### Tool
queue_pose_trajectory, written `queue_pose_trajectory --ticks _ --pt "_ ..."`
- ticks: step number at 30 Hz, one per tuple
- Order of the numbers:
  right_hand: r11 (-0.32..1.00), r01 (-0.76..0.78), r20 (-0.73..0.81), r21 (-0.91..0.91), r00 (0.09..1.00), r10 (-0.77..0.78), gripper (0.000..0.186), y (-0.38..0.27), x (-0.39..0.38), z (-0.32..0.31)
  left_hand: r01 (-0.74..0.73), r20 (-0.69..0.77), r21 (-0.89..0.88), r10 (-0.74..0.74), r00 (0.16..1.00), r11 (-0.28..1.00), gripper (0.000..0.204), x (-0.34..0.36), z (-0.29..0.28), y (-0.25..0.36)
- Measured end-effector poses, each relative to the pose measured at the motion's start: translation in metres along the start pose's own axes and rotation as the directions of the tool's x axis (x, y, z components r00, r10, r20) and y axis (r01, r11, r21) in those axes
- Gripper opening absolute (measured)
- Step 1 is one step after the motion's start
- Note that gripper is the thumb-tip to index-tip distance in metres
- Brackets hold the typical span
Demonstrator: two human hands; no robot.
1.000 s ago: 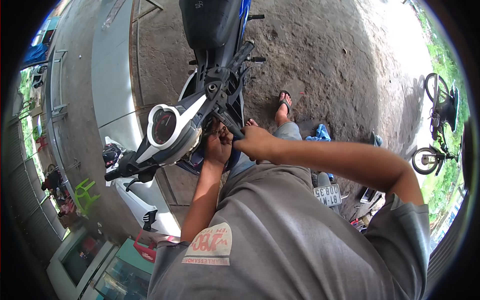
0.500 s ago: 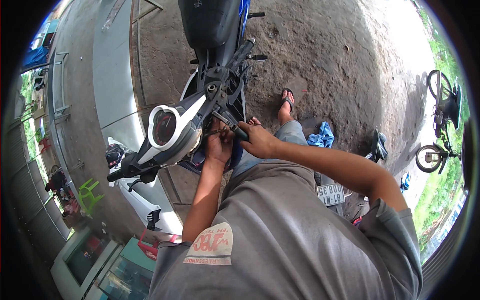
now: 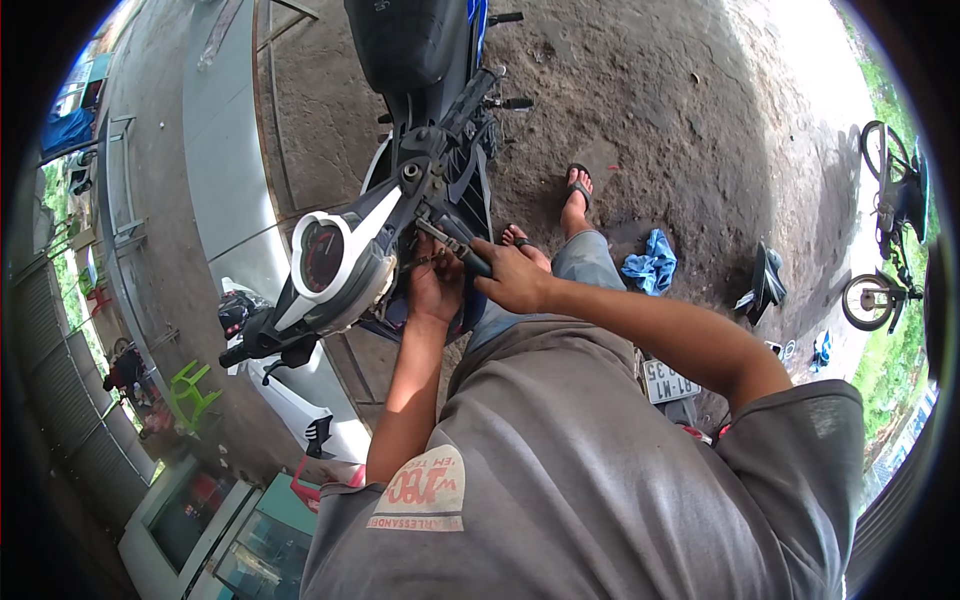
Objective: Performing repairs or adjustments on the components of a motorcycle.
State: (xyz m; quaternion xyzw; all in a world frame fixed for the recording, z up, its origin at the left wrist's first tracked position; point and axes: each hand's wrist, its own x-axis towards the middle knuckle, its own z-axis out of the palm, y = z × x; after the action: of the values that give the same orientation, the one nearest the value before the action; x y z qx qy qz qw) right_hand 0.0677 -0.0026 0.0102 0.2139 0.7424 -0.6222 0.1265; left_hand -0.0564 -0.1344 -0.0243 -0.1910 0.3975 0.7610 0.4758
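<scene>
A motorcycle [image 3: 405,40] with its front panels off stands before me, its white-rimmed instrument cluster [image 3: 322,257] to my left. My right hand [image 3: 515,280] is closed round a tool with a dark green handle [image 3: 477,262]. The tool's metal front [image 3: 440,236] points up and left into the steering area; its exact kind is unclear. Just below that metal end, my left hand [image 3: 436,290] reaches up behind the cluster with its fingers bent together. What they pinch, perhaps thin wiring, is too small to make out.
A blue cloth [image 3: 651,264] and a dark fairing piece [image 3: 768,283] lie on the rough ground to my right. Another motorcycle [image 3: 895,225] stands farther right. White body panels [image 3: 290,400], a green plastic stool [image 3: 193,393] and a glass cabinet [image 3: 260,550] are on the left.
The whole view has shifted slightly with my head. Both hands keep nearly the same place at the steering area, and the green-handled tool stays in my right hand.
</scene>
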Motion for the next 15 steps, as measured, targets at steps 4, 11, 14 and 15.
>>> queue_pose_trajectory --ticks 4,11,14,15 --pt "0.999 -0.015 -0.070 0.036 0.997 0.017 0.040 -0.012 -0.009 0.004 -0.004 0.125 0.043 -0.001 0.992 0.999 0.028 0.002 -0.006 -0.001" --pt "0.967 -0.245 -0.002 0.074 0.969 0.246 0.044 -0.022 -0.003 0.003 0.007 0.079 0.047 -0.011 0.997 0.999 0.034 0.003 -0.009 0.001" --pt "0.996 -0.045 -0.040 0.083 0.998 0.048 0.043 -0.008 -0.003 0.004 -0.025 0.068 0.040 0.022 0.997 0.999 0.037 0.005 -0.019 -0.001" --pt "0.996 0.065 -0.084 0.064 0.995 -0.060 0.040 -0.003 -0.001 0.002 -0.023 0.072 0.045 0.020 0.997 0.999 0.037 0.006 -0.016 -0.001"
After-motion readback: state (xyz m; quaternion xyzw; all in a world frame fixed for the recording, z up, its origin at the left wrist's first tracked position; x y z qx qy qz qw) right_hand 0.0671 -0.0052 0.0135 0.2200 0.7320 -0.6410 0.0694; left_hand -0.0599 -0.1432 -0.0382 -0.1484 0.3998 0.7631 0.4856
